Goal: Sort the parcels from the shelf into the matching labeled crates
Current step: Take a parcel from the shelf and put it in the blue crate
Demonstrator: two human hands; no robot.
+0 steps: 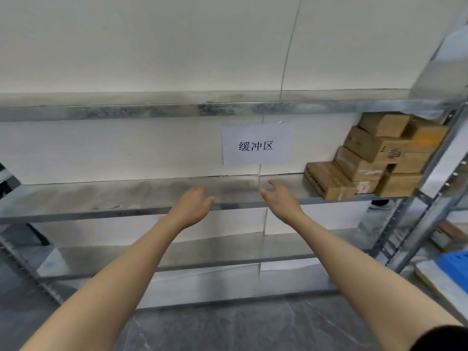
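Several brown cardboard parcels (379,153) are stacked at the right end of the metal shelf (101,196). The lowest front parcel (326,181) lies flat near the shelf's edge. My left hand (193,206) and my right hand (279,198) reach out side by side over the bare middle of the shelf. Both hands have their fingers straight, palms facing each other, and hold nothing. The parcels sit to the right of my right hand, apart from it.
A white paper sign (255,144) with printed characters hangs on the wall behind the shelf. Lower shelf boards (177,257) run beneath. A blue crate (455,269) shows at the right edge by the shelf's upright post (417,224). The floor is dark grey.
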